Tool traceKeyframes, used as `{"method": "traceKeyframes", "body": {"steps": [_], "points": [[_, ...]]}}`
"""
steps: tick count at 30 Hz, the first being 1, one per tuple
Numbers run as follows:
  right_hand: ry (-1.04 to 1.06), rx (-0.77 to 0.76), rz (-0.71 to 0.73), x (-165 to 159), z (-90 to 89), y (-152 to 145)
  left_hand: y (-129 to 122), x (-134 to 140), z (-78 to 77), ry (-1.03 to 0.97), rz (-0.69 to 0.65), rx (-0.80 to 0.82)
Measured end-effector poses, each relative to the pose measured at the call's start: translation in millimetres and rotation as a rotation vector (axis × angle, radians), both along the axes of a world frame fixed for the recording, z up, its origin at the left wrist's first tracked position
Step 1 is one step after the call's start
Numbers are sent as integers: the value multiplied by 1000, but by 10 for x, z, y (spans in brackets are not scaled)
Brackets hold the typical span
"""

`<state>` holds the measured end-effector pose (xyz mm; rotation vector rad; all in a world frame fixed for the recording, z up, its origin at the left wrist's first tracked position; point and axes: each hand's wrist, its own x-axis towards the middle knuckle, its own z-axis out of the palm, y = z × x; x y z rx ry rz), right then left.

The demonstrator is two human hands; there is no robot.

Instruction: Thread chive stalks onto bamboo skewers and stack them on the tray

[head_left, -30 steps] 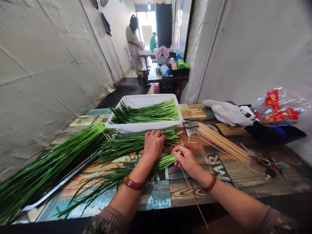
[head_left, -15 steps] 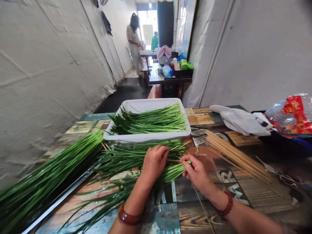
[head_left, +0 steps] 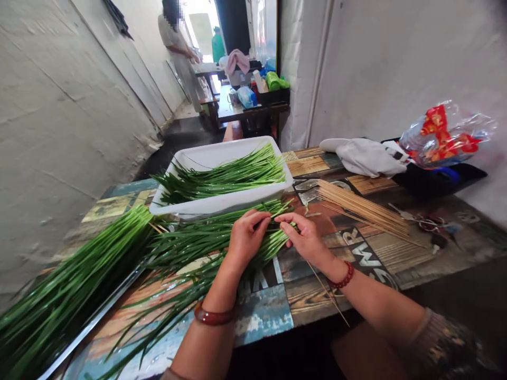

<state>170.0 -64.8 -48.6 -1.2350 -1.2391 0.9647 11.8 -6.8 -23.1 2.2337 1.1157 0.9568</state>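
One slim bamboo skewer (head_left: 327,291) is pinched in the right hand (head_left: 307,240) beside glossy garlic chives (head_left: 273,247); the left hand's (head_left: 247,236) hold (fingertips bunched) is unclear.

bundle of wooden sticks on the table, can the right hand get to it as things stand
Probably yes: the bundle of wooden sticks lies to the right of the right hand, with no barrier visible between. The hand seems to hold a single thin stick, which might need letting go first.
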Motion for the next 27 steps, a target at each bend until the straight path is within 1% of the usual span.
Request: {"method": "traceKeyframes", "body": {"steps": [4, 8, 12, 17, 20, 23, 27], "points": [[-25, 15, 54, 12, 15, -22, -59, 21, 81, -47, 5, 29], [-48, 37, 33, -7, 42, -31, -87, 26, 110, -93, -15, 0], [-55, 44, 54, 0, 73, -33, -86, 22, 96, -181, -50, -139], [-61, 75, 52, 23, 123, -31, -98, 14, 100, -316, -68, -406], [-80, 108, 39, 38, 131, -23, -111, 25, 126, -381, -75, -525], [-111, 132, 42, 44, 116, -19, -131, 30, 161, -425, -70, -596], [-144, 142, 45, 52, 102, -17, -146, 28, 185, -457, -59, -621]]}}
